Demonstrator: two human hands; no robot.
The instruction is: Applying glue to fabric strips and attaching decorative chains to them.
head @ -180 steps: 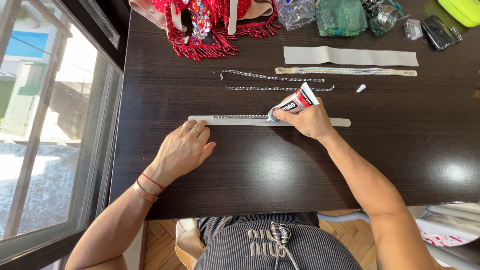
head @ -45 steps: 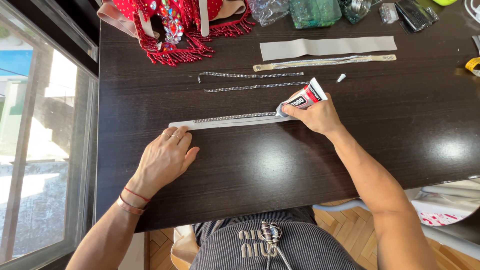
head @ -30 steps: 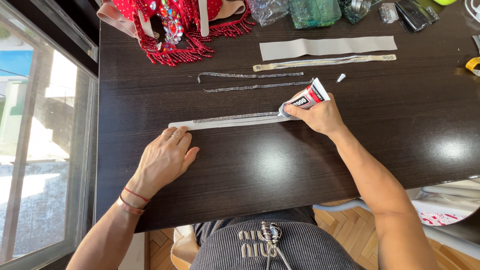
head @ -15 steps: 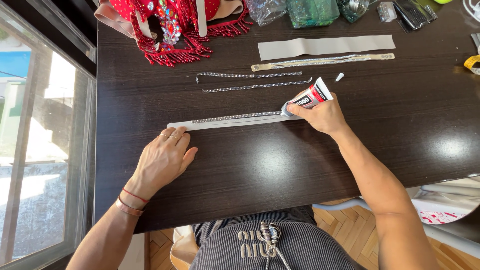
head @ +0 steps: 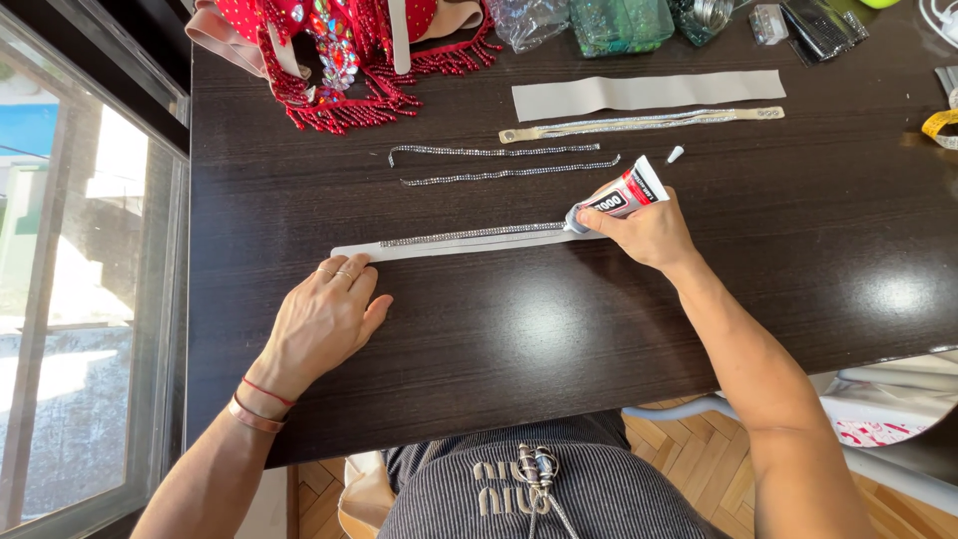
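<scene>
**Glue tube at the end of a rhinestone-trimmed strip**

A long, pale grey fabric strip (head: 449, 241) lies flat across the middle of the dark wood counter (head: 499, 329), running nearly level and rising slightly toward the right. A narrow line of sparkling rhinestone chain sits along its upper part, from a little way in from the left end up to the right end. There the nozzle of a small glue tube (head: 619, 197) meets the strip; the tube is white and red with a black band, and tilts up and to the right.

The right hand (head: 649, 232) has its fingers closed around the tube's body, the thumb on the near side. The left hand (head: 321, 317) lies palm down with fingers spread flat, the fingertips pressing on the strip's left end; it grips nothing. Rings show on two fingers, and a red cord and a band circle the wrist.

Just beyond the tube lies a small white cap (head: 675, 154). Two loose rhinestone chains (head: 499, 162) lie side by side above the strip, apart from it. Farther back are a beige band with rhinestones (head: 639, 123) and a wider plain grey strip (head: 649, 93). At the far left edge sits a red beaded costume piece (head: 339, 50) with fringe, and clear bags (head: 609, 20) of supplies line the far edge.
</scene>
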